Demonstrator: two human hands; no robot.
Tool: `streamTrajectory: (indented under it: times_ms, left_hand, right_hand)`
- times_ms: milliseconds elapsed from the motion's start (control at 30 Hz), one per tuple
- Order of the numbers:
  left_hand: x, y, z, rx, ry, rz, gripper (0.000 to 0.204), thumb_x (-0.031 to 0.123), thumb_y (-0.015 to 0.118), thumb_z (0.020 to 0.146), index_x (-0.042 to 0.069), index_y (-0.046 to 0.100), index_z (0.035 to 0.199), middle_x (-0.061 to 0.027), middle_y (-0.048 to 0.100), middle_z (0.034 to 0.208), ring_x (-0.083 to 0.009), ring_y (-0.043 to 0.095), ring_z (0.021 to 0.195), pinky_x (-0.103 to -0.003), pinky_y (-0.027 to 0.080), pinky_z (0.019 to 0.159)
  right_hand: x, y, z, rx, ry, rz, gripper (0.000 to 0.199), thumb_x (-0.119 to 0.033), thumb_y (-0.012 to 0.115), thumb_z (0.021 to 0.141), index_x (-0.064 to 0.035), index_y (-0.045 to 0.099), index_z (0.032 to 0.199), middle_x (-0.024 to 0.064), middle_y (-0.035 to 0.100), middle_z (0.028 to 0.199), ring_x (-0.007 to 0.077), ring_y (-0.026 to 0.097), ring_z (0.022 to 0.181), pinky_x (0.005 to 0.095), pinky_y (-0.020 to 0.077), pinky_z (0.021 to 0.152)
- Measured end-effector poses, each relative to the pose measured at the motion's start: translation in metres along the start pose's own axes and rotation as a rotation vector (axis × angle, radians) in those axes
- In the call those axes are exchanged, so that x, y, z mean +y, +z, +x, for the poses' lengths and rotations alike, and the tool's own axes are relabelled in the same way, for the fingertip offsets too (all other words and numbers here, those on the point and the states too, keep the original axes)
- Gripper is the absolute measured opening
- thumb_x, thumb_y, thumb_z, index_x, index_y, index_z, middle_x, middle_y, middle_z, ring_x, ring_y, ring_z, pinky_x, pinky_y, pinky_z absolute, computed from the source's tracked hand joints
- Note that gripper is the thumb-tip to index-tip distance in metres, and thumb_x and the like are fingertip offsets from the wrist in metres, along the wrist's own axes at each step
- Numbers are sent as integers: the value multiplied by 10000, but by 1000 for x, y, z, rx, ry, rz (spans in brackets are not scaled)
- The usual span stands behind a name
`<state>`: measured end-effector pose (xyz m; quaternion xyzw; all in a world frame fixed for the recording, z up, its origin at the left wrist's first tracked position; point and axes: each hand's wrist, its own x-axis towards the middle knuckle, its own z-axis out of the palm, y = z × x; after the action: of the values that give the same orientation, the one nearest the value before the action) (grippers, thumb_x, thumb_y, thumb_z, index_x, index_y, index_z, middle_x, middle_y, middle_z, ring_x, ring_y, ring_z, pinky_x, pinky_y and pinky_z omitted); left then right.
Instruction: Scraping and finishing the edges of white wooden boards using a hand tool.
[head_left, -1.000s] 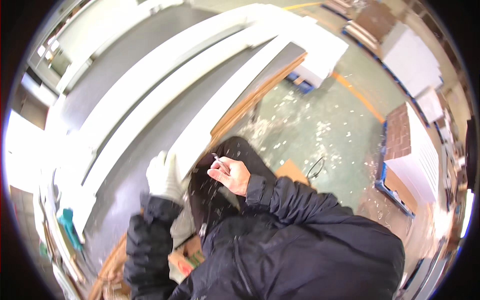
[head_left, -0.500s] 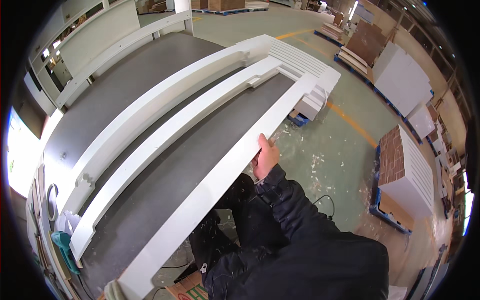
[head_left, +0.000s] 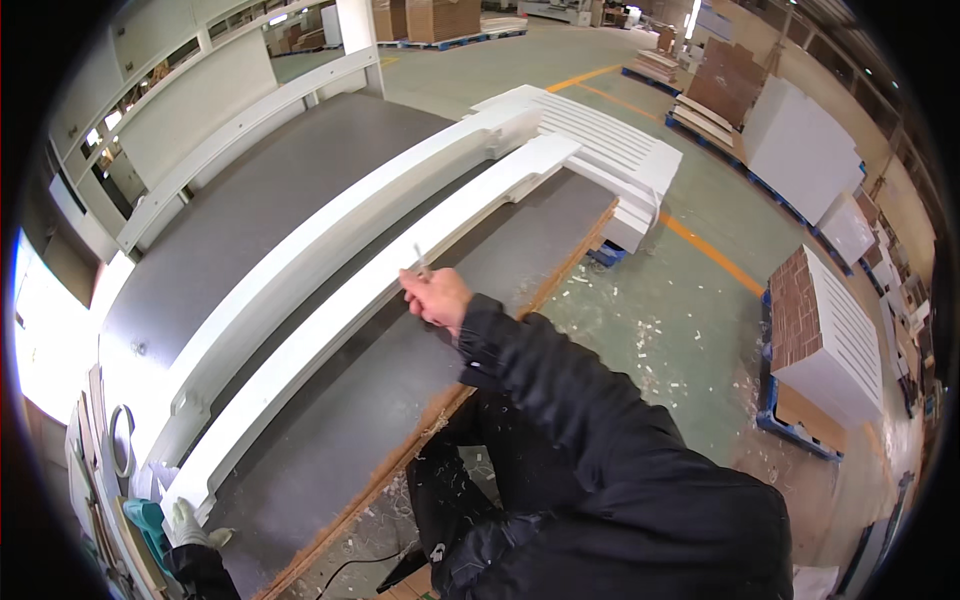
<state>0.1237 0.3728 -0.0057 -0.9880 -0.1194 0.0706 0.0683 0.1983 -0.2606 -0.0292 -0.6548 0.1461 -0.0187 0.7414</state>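
My right hand (head_left: 437, 297) is bare and reaches out in a black sleeve over the grey worktable (head_left: 330, 170). It pinches a small thin pale tool (head_left: 420, 262) whose tip points up, right at the edge of the nearer long white moulded rail (head_left: 330, 325). A second, thicker white rail (head_left: 330, 225) lies parallel behind it. My left hand (head_left: 190, 525), in a white glove, sits far down at the lower left by the near end of the rail; its fingers are too small to read.
A white slatted panel (head_left: 600, 150) lies at the table's far end. White boards on pallets (head_left: 820, 340) stand to the right on a green floor strewn with shavings (head_left: 640, 320). A tape roll (head_left: 120, 440) and teal object (head_left: 150, 520) lie at left.
My right hand rose from near my chest, went out to a white board's edge, and now hovers over the nearer rail with the thin tool. My gloved left hand dropped to the lower left.
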Motion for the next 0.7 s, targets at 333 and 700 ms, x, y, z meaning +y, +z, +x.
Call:
streamTrajectory:
  times_ms: [333, 700]
  left_hand:
    - [309, -88, 130, 726, 757, -280, 463, 259, 873, 702, 52, 534, 940, -229, 596, 1202, -407, 549, 1148, -439, 448, 980]
    - [332, -122, 90, 605, 795, -442, 580, 109, 866, 677, 82, 601, 1193, -160, 581, 1123, -371, 517, 1111, -429, 438, 989]
  right_hand:
    - [9, -66, -152, 1, -34, 18, 348, -348, 611, 989, -26, 644, 861, 0, 577, 667, 50, 479, 543, 204, 361, 485]
    - [42, -145, -215, 328, 27, 161, 282, -295, 607, 998, -21, 665, 969, -29, 550, 681, 31, 455, 557, 201, 359, 503]
